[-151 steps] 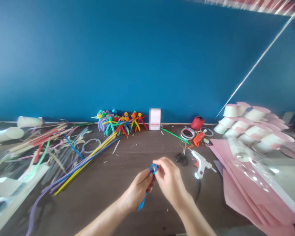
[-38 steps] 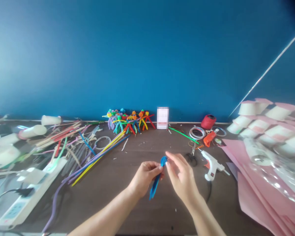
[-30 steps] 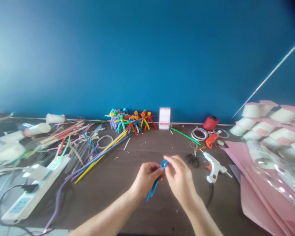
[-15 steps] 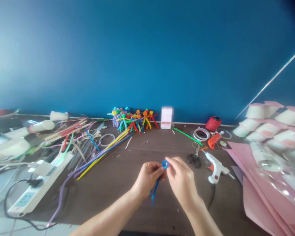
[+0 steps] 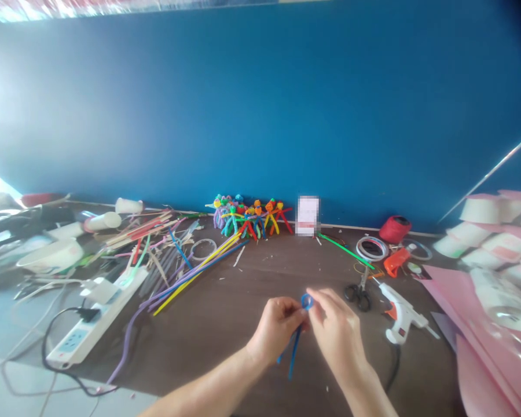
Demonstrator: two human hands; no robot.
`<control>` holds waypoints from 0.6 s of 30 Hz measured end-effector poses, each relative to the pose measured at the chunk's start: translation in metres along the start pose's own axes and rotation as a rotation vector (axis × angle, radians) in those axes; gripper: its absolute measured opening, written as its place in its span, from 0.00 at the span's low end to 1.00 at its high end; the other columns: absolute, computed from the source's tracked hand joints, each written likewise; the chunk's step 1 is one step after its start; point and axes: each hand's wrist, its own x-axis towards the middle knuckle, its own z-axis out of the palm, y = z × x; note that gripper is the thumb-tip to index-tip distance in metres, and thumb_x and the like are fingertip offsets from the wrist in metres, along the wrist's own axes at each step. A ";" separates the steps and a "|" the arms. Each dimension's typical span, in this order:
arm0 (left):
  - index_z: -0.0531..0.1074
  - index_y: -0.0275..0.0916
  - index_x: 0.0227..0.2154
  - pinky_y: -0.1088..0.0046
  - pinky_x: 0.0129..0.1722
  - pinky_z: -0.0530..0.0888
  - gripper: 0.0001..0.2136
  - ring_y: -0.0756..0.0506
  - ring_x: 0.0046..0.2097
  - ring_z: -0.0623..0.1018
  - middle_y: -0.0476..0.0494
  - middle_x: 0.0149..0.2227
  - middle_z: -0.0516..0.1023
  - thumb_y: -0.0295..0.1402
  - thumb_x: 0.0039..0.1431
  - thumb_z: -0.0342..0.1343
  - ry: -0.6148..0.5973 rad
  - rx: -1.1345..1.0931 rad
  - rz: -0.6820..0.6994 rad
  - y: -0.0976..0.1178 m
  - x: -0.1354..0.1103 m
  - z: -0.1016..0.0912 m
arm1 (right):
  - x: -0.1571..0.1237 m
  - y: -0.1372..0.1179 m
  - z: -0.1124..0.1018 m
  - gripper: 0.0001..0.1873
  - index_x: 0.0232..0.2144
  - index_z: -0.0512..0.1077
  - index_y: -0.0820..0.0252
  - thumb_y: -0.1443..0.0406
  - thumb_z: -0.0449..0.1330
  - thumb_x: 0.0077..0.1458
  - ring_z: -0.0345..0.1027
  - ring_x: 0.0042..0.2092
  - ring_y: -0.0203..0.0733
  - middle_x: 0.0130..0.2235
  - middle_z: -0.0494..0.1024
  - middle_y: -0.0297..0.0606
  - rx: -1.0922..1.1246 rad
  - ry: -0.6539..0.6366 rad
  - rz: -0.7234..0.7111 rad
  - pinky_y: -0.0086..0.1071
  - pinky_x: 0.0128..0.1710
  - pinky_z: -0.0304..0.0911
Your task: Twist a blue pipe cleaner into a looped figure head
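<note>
Between my hands is a blue pipe cleaner [image 5: 294, 352], curled into a small ring at its top, with two loose ends hanging below. My left hand [image 5: 276, 325] is closed, pinching it just under the ring. The fingertips of my right hand [image 5: 335, 318] pinch the right side of the ring. Both hands are held over the dark table [image 5: 200, 370]. Several small pipe cleaner figures [image 5: 256, 217] in many colours stand by the wall beyond my hands.
Long yellow, purple and blue pipe cleaners [image 5: 186, 285] lie left, near a power strip [image 5: 98, 321]. To the right are black-handled scissors [image 5: 358, 294], a white glue gun [image 5: 403, 315], a green pipe cleaner [image 5: 345, 249], pink sheets [image 5: 469, 336] and stacked paper cups [image 5: 481, 226].
The camera view has shifted, so everything sits further right and slightly lower. My hands keep nearly the same pinch on the blue pipe cleaner, its ring still at the top.
</note>
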 end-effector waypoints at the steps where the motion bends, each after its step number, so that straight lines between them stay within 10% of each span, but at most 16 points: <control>1: 0.69 0.33 0.18 0.78 0.22 0.60 0.13 0.53 0.21 0.65 0.48 0.18 0.70 0.39 0.45 0.57 0.005 0.004 -0.003 0.000 0.000 0.000 | -0.001 0.000 0.000 0.13 0.37 0.71 0.61 0.73 0.49 0.52 0.69 0.33 0.42 0.30 0.74 0.41 0.011 -0.001 0.009 0.34 0.35 0.66; 9: 0.67 0.33 0.20 0.80 0.21 0.61 0.13 0.54 0.20 0.67 0.50 0.17 0.69 0.40 0.42 0.60 0.043 -0.189 -0.118 0.000 0.007 -0.012 | -0.015 0.007 0.005 0.21 0.50 0.61 0.65 0.66 0.51 0.53 0.69 0.33 0.40 0.34 0.74 0.43 0.292 -0.029 0.244 0.32 0.33 0.67; 18: 0.68 0.32 0.20 0.78 0.25 0.68 0.11 0.53 0.22 0.70 0.48 0.19 0.71 0.34 0.38 0.63 -0.012 -0.503 -0.251 0.004 0.009 -0.007 | -0.013 0.002 0.002 0.14 0.38 0.69 0.64 0.61 0.53 0.52 0.70 0.29 0.40 0.28 0.74 0.39 0.616 -0.139 0.493 0.29 0.29 0.66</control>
